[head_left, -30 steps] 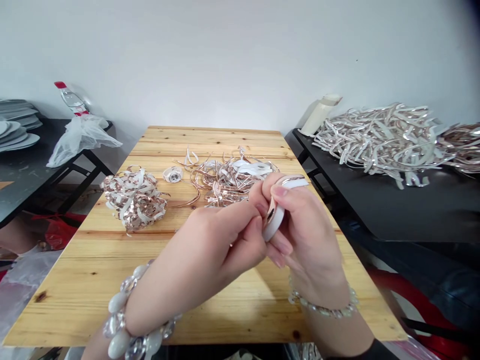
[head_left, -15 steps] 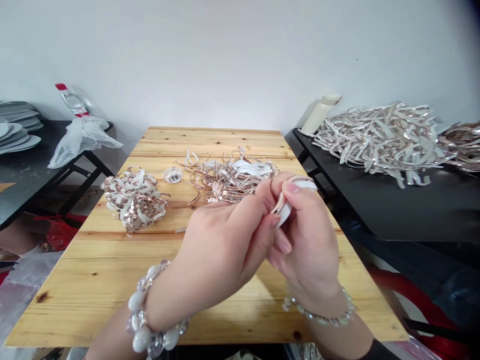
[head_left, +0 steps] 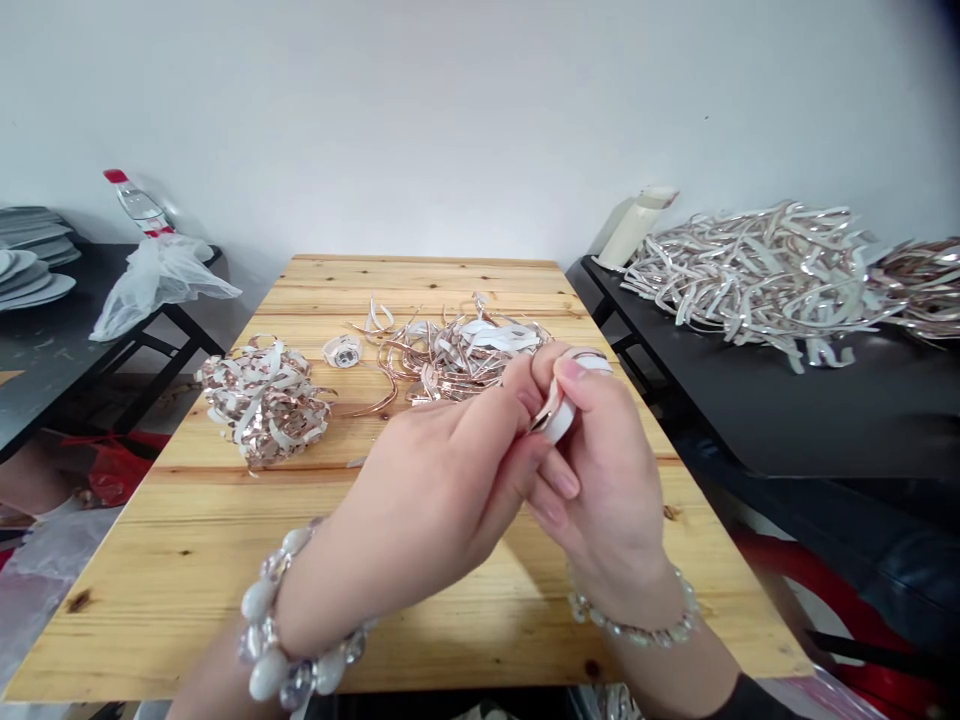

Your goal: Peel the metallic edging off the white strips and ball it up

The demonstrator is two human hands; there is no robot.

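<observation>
1. Holding a curved strip (head_left: 559,425), white on one face and rose-gold on another, between both hands above the right half of a wooden table (head_left: 187,520).
2. Pinching the near end of the strip between thumb and curled fingers of the left hand (head_left: 442,480); wearing a bracelet of large white and clear beads (head_left: 268,675) on that wrist.
3. Pressing farther along the strip with the thumb of the right hand (head_left: 615,470), with fingers folded in below; wearing a bracelet of finer beads (head_left: 637,632) there, near the edge of a dark sleeve (head_left: 746,700).
4. Cannot tell the exact fingertip contact at the meeting point of the two hands.
5. Can see, just beyond the hands, a loose pile of white and rose-gold strips (head_left: 480,340); left of it, a small white roll (head_left: 343,350) with dark marks too small to read.
6. Can see, farther left and nearer, a tangled clump of shiny ribbon (head_left: 262,400).
7. Can make out a red and white label, too small to read, on a tilted, red-capped bottle (head_left: 142,208) at far left, behind a thin white bag (head_left: 161,275) and right of stacked grey discs (head_left: 34,285).
8. Can see, at far right, a large heap of similar strips (head_left: 765,270) on a black table (head_left: 825,420), beside a cream cylinder (head_left: 637,228).
</observation>
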